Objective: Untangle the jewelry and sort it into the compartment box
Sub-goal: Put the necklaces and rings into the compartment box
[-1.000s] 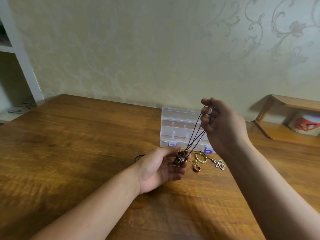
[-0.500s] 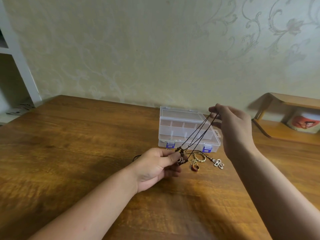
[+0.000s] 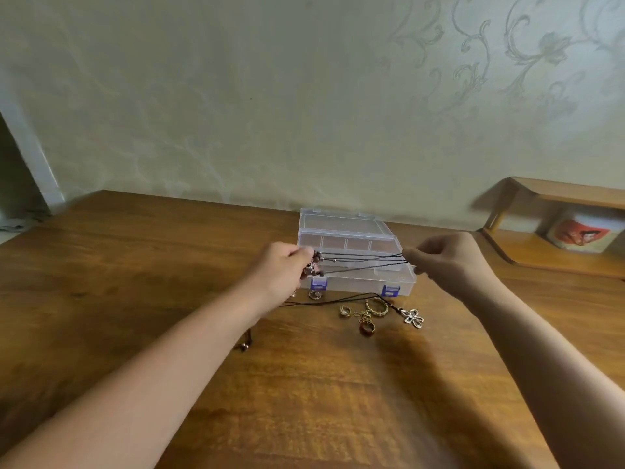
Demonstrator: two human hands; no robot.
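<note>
Between the pinching left hand point(image 3: 282, 265) and pinching right hand point(image 3: 446, 262), thin black beaded cords point(image 3: 365, 260) run horizontally; their beaded end is partly hidden by left fingers.

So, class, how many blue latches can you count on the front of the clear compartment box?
2. The left blue latch is at the front edge of the compartment box beside the left hand; the right blue latch is near the front right corner. None seems hidden.

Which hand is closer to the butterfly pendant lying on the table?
Right. The right hand holds the cord ends just above and behind the butterfly pendant. The left hand grips the beaded end much farther to its left.
</note>
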